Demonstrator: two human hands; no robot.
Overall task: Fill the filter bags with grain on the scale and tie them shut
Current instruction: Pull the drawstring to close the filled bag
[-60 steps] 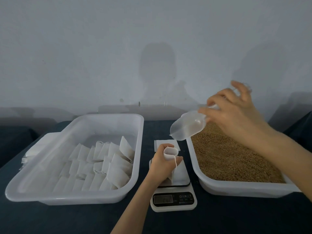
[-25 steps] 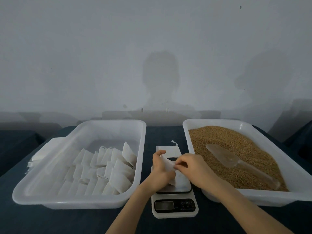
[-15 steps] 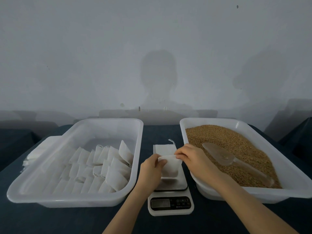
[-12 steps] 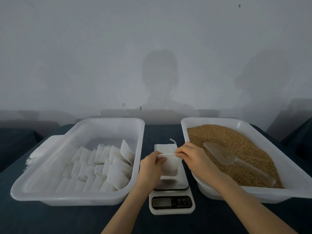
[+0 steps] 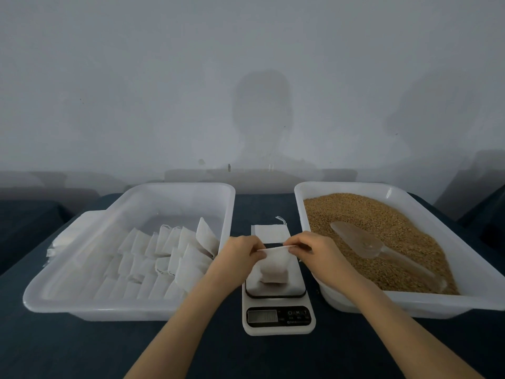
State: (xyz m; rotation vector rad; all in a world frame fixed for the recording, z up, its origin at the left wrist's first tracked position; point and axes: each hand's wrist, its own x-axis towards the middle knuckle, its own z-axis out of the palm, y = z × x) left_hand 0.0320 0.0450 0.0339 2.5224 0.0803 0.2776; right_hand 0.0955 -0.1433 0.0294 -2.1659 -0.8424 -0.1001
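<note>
A filled white filter bag (image 5: 274,268) stands on the platform of the small white digital scale (image 5: 278,305). My left hand (image 5: 239,254) pinches the bag's top edge at its left end and my right hand (image 5: 314,250) pinches it at the right end, so the mouth is stretched flat between them. The white tray on the right (image 5: 396,303) holds brown grain (image 5: 363,217), and a clear plastic scoop (image 5: 374,248) lies in it. An empty flat filter bag (image 5: 269,232) with a drawstring lies behind the scale.
The white tray on the left (image 5: 82,307) holds several tied filter bags (image 5: 164,258) in rows. A stack of flat white bags (image 5: 68,236) lies beyond its left rim. Everything stands on a dark blue cloth (image 5: 82,348); a grey wall is behind.
My right hand put the scoop down in the grain and came to the bag. Both hands then pulled the bag's top edge apart sideways, flattening the mouth.
</note>
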